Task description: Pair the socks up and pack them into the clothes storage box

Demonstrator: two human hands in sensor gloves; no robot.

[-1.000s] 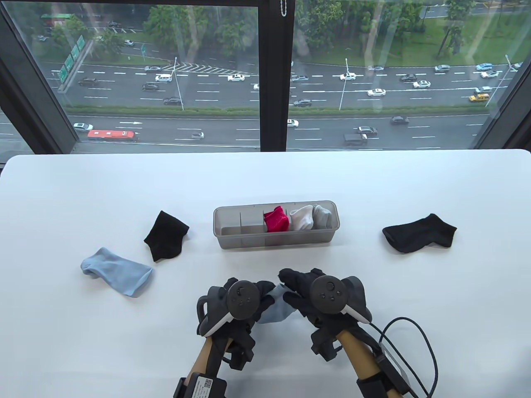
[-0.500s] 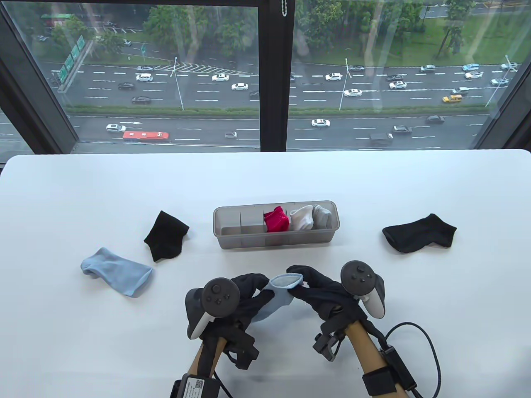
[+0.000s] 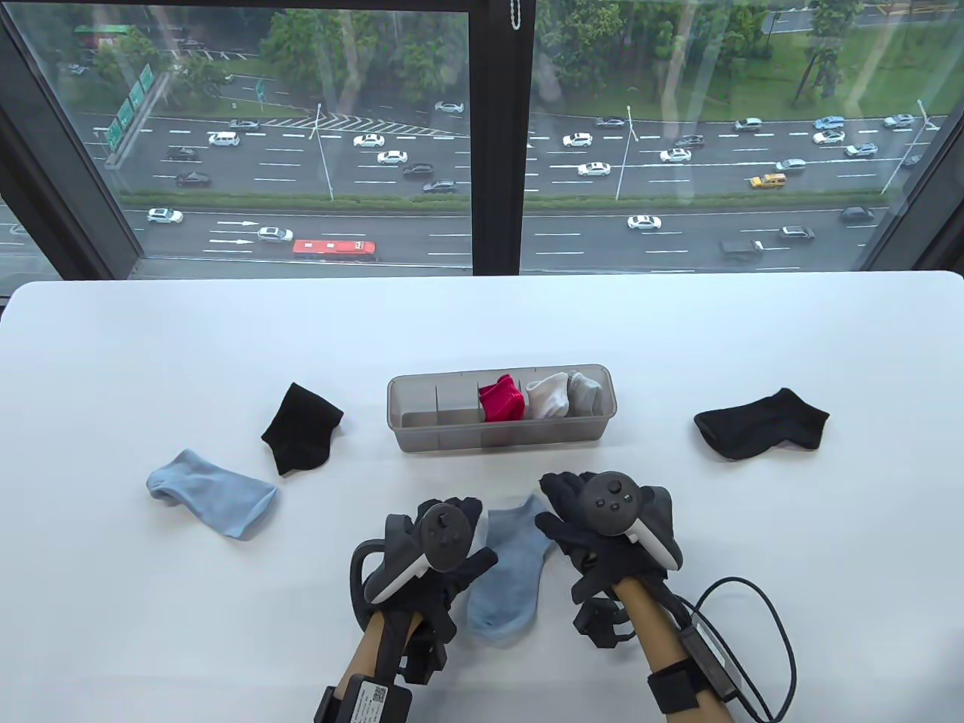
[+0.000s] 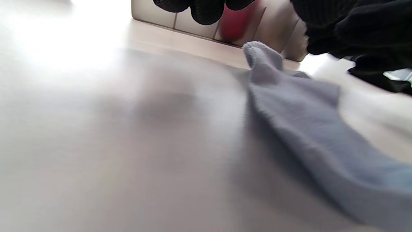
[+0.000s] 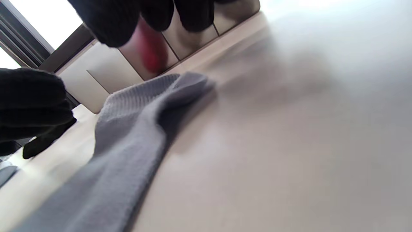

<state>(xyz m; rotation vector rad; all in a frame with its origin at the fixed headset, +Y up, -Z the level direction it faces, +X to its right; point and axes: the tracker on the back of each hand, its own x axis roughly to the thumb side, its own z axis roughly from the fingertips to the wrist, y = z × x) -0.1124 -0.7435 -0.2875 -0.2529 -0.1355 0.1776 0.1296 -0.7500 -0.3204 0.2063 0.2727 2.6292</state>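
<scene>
Table view: a white desk (image 3: 151, 339) stands against a window. A grey divided box (image 3: 501, 440) sits mid-desk; its right compartments hold a red sock bundle (image 3: 501, 399), a white one (image 3: 547, 397) and a grey one (image 3: 585, 392), while the left compartments show only dividers. Left of the box lies a black sock (image 3: 301, 428), and nearer and further left a light blue sock (image 3: 212, 493). Well to the right of the box lies a second black sock (image 3: 761, 425). Near the front edge a second blue sock (image 3: 510, 580) lies flat, cuff toward the box, toe toward the person. The left hand (image 3: 429, 550) is just left of it and the right hand (image 3: 602, 527) just right, each at the cuff end. The trackers cover most of the fingers here, so whether either grip touches the cuff cannot be told from this view.

Left wrist view: the blue sock (image 4: 305, 129) stretches from the cuff, slightly raised near the box (image 4: 193, 22), down to the lower right. The left fingertips (image 4: 206, 9) hang at the top edge, clear of the sock and holding nothing, loosely spread. The right hand (image 4: 354, 29) is at the upper right, beside the cuff.

Right wrist view: the sock (image 5: 128, 138) lies on the desk with its ribbed cuff toward the box (image 5: 193, 42). The right fingertips (image 5: 128, 19) hang above the cuff, apart from it, grip loose and empty. The left hand (image 5: 29, 103) shows at the left edge, beside the sock.
</scene>
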